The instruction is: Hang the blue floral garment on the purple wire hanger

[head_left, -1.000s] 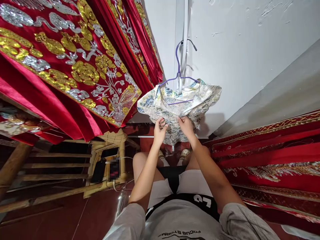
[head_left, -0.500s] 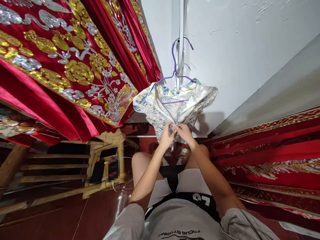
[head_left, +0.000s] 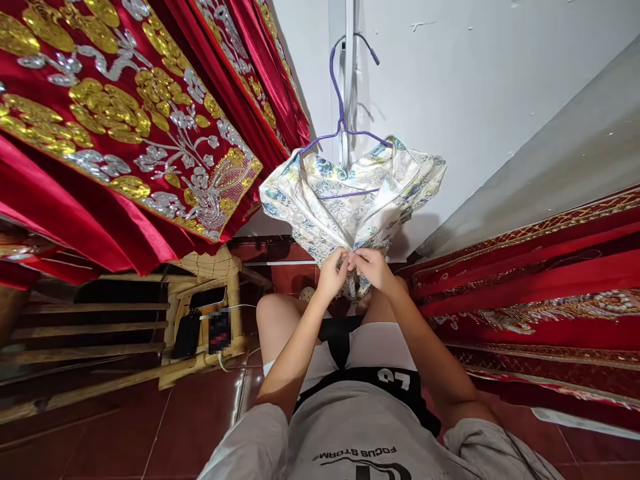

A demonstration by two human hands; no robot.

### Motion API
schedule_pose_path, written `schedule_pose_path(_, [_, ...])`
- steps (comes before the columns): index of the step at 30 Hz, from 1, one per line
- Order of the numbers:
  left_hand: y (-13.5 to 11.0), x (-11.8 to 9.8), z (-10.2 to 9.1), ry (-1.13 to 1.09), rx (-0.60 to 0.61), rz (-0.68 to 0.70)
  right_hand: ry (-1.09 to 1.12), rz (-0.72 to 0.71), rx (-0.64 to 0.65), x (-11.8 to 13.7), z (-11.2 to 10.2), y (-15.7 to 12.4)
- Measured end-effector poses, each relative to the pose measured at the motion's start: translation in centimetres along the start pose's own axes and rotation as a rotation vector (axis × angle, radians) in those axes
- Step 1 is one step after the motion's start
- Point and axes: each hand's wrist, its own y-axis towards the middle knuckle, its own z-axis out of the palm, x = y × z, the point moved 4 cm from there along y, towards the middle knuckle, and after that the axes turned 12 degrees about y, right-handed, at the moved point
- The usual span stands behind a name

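Observation:
A short-sleeved floral garment, white with blue and yellow print, hangs on a purple wire hanger. Its collar and upper front lie open, with the hanger's crossbar showing inside. Where the two front edges meet, my left hand pinches the fabric from the left. My right hand pinches it from the right, its fingertips touching those of the left. The fingers cover whatever fastening may be there. Below the hands, the garment's lower part hangs between my knees.
Red cloth with gold and silver sequins hangs at left. More red beaded cloth is at right. A wooden bamboo-like seat at lower left holds phones and a cable. A white wall stands behind the hanger.
The view has shifted slightly, and the garment looks a little larger and its front spread wider. Both hands keep pinching at the front edges, with only small finger movement.

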Motion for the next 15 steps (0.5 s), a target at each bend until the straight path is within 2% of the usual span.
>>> schedule_pose_path(4, [-0.8, -0.5, 0.4, -0.034, -0.028, 0.005, 0.106, -0.001, 0.009, 1.1, 0.3, -0.2])
schedule_pose_path(9, [-0.8, -0.6, 0.1, -0.044, -0.26, -0.061, 0.049, 0.035, 0.09, 1.9, 1.1, -0.7])
schedule_pose_path(13, [-0.7, -0.9, -0.4, 0.006, -0.276, -0.01, 0.013, 0.069, 0.117, 2.2, 1.4, -1.3])
schedule_pose_path(15, [-1.2, -1.0, -0.6, 0.014, -0.287, 0.029, 0.015, 0.037, 0.092, 3.4, 1.3, -1.0])
